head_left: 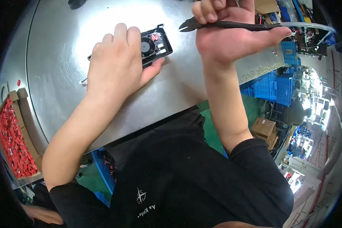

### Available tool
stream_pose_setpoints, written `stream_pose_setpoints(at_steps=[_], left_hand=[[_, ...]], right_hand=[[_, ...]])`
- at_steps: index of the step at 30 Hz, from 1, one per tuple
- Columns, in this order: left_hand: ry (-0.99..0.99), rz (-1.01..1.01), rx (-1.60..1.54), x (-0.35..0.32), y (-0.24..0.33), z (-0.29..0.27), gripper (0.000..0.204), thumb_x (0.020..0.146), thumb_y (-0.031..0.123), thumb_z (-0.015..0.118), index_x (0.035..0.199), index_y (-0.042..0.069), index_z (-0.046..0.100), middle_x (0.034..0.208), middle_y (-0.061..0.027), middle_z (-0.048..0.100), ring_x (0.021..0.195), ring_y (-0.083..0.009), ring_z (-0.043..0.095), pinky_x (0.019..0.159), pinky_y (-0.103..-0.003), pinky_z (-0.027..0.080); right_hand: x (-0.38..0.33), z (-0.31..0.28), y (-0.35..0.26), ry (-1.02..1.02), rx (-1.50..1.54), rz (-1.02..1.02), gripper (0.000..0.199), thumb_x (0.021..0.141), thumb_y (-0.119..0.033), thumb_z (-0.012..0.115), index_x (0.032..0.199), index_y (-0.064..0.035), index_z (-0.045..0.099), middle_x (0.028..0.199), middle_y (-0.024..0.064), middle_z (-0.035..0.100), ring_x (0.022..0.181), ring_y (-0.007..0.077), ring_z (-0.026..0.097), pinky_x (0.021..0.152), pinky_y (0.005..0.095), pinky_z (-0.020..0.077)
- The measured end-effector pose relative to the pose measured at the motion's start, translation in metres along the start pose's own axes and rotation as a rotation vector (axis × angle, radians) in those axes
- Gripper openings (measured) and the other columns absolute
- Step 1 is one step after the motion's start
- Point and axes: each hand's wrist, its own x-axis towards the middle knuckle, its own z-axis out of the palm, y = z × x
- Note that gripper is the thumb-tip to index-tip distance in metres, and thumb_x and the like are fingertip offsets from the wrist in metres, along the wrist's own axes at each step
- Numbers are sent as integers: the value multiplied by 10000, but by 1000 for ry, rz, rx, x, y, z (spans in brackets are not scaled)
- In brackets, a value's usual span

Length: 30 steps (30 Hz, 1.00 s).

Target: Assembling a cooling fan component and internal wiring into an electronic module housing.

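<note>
Left hand [116, 64] lies palm down on the black fan module [155, 43], fingers flat and spread over its left part, thumb tucked along the near edge. It is pressing the module to the table [57, 49], not curled around it. The module sits on the metal table top, upper centre of view, tilted a bit; round fan opening and a small red part show on the uncovered right side. A thin dark wire pokes out from under the hand on the left.

Right hand [231, 32] is closed around a pair of side cutters [231, 25], held above the table just right of the module. The cutter tips point left toward the module's upper right corner, near it but apart (no contact visible). The handles run out to the right past the palm, one dark, one with a pale sleeve. Whether the cutter blades are fully shut, cannot tell.

Cardboard box [24, 114] of small red parts [11, 140] sits at the left rim, beside the table edge. Blue plastic crates [271, 85] stand past the table's right edge, cardboard cartons [266, 129] on the floor further down. Person wears a black top [186, 174]; both forearms bare.
</note>
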Motion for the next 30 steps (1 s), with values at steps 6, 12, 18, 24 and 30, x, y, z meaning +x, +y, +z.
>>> stream_pose_setpoints(at_steps=[6, 12, 18, 24, 30], left_hand=[[10, 18, -38, 5, -4, 2, 568, 789, 512, 802, 960, 21, 576, 931, -131, 574, 796, -307, 654, 691, -420, 550], [4, 5, -35, 5, -3, 1, 560, 784, 506, 800, 966, 25, 578, 945, -133, 577, 798, -310, 658, 690, -426, 553], [13, 18, -24, 6, -1, 1, 581, 781, 524, 803, 977, 25, 581, 946, -123, 578, 797, -297, 664, 690, -425, 560], [-27, -30, -6, 3, -2, -2, 579, 776, 496, 829, 992, 14, 593, 956, -125, 588, 786, -292, 687, 661, -415, 585], [-22, -68, 4, 2, 8, -2, 574, 773, 486, 835, 994, 13, 596, 950, -124, 584, 772, -296, 687, 648, -409, 583]], right_hand=[[-8, 12, 24, 155, -994, 66, 1245, 679, -1100, 185, 1187, -26, 556, 781, 26, 515, 632, 115, 427, 588, 238, 359], [-7, 5, 36, 108, -920, 155, 1213, 688, -1092, 245, 1201, -32, 538, 786, 16, 505, 639, 89, 417, 603, 220, 353], [2, -30, 38, -94, -748, 61, 1155, 716, -1075, 253, 1157, -48, 542, 764, 9, 488, 620, 83, 405, 586, 215, 341], [-15, 1, 63, 251, -969, 24, 1080, 720, -1068, 225, 1058, -85, 514, 690, -24, 425, 558, 58, 336, 494, 214, 262], [-17, -4, 67, 375, -883, -116, 1048, 743, -1054, 276, 1064, -85, 512, 709, -13, 429, 560, 73, 343, 504, 224, 294]])
